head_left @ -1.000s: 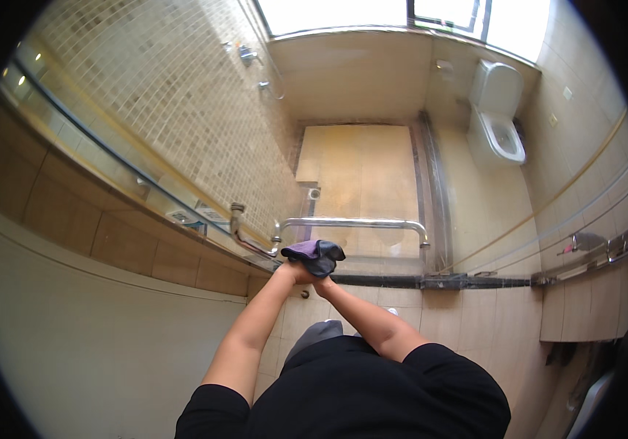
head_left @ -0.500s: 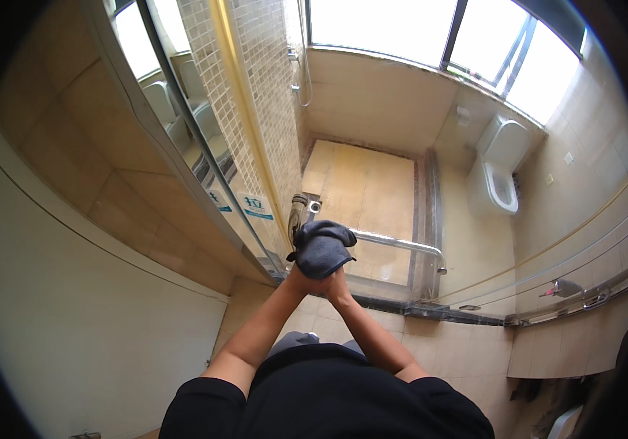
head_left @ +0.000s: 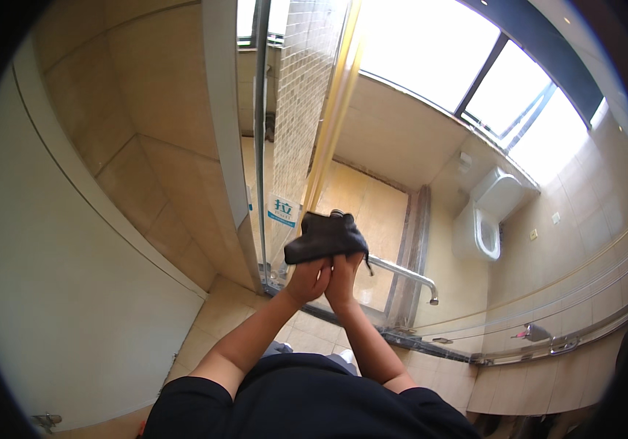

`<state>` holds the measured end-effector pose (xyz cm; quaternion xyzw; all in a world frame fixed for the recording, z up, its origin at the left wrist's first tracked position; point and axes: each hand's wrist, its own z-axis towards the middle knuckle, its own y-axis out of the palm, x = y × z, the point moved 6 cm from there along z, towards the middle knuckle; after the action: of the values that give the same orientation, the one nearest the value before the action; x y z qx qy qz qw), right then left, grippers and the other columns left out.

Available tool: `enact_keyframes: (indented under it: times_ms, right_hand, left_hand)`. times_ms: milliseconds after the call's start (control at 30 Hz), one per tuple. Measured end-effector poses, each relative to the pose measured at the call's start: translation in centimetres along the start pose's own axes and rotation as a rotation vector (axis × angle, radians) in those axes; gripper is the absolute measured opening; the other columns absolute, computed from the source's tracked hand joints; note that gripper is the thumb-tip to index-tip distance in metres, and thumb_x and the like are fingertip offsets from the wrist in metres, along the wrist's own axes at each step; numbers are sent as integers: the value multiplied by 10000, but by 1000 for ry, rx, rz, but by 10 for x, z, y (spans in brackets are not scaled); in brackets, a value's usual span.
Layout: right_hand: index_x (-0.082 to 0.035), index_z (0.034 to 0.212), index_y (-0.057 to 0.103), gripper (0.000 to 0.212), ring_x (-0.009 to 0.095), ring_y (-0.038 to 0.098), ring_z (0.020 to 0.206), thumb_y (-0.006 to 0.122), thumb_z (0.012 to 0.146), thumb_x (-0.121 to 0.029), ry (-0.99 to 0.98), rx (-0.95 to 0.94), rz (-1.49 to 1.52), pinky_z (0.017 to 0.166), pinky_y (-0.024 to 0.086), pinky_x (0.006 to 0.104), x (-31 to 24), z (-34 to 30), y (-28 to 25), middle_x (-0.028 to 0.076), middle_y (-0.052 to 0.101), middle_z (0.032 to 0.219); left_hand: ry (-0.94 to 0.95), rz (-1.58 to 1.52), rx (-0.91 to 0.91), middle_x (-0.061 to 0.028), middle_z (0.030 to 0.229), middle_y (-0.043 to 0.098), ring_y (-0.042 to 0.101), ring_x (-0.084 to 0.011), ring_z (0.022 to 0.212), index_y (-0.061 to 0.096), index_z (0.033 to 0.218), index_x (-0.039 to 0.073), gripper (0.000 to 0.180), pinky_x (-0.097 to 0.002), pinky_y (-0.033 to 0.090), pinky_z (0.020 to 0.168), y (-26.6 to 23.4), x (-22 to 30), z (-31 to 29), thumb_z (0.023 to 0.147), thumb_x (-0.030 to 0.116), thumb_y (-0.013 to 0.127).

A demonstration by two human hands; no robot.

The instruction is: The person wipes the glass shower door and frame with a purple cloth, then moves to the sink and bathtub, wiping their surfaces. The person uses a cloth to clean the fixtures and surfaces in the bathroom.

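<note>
A dark cloth [head_left: 326, 236] is bunched up in front of me, held by both hands together. My left hand [head_left: 306, 279] grips its lower left part and my right hand [head_left: 344, 278] grips it beside that, the two hands touching. The cloth is pressed against or just in front of a glass shower door [head_left: 284, 139], near the upper end of a chrome handle bar [head_left: 407, 274]. Whether the cloth touches the glass I cannot tell.
A metal door frame [head_left: 261, 132] runs up the glass, with a small blue and white sticker [head_left: 282, 210] on it. Behind the glass is a tiled shower floor [head_left: 372, 212]. A white toilet [head_left: 486, 219] stands at the right under bright windows. A tiled wall [head_left: 109, 146] is on the left.
Both hands have lifted the cloth higher up the glass door, from around the handle bar. My view has tilted upward, showing more of the door frame and windows.
</note>
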<state>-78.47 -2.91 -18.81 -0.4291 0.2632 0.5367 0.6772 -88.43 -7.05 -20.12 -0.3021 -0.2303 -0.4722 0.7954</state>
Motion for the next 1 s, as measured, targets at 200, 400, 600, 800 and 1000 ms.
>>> enact_keyframes:
  times_ms: [200,400,600,800,1000]
  right_hand:
    - [16,1230,596,345,256,500,1250,583,923,-141,216,-129,656,1079,383,374,26,-44,16,138,571,1305]
    - [-136,1231,679,371,406,433,1345,635,867,-193,-432,-166,-446,1144,287,527,-16,-18,-1,161,530,1412]
    - [-152,1165,710,318,374,472,1304,616,872,-233,-532,-17,-801,1106,313,532,-63,65,-6,140,560,1367]
    - [-162,1092,728,277,335,566,1179,625,844,-225,-769,113,-764,1025,390,491,-140,119,0,112,640,1215]
    - [-166,912,714,153,236,641,942,610,826,-238,-852,113,-793,868,447,425,-164,133,22,35,677,928]
  left_hand:
    - [-8,-31,-122,-328,1485,375,327,-499,1398,400,1443,-76,578,-529,178,1197,15,-14,-63,930,183,456]
    - [-42,64,-86,-325,1487,368,303,-488,1414,378,1456,-65,587,-521,173,1198,16,-20,-40,943,215,421]
    - [95,277,20,-314,1430,427,370,-475,1353,409,1432,-39,589,-569,187,1153,-10,-3,64,934,270,457]
    - [215,317,197,-299,1460,391,343,-481,1358,379,1444,-44,603,-576,174,1144,-49,23,144,972,330,378]
    - [179,175,359,-289,1447,402,326,-468,1377,374,1443,-50,650,-545,159,1159,-60,8,153,1018,428,259]
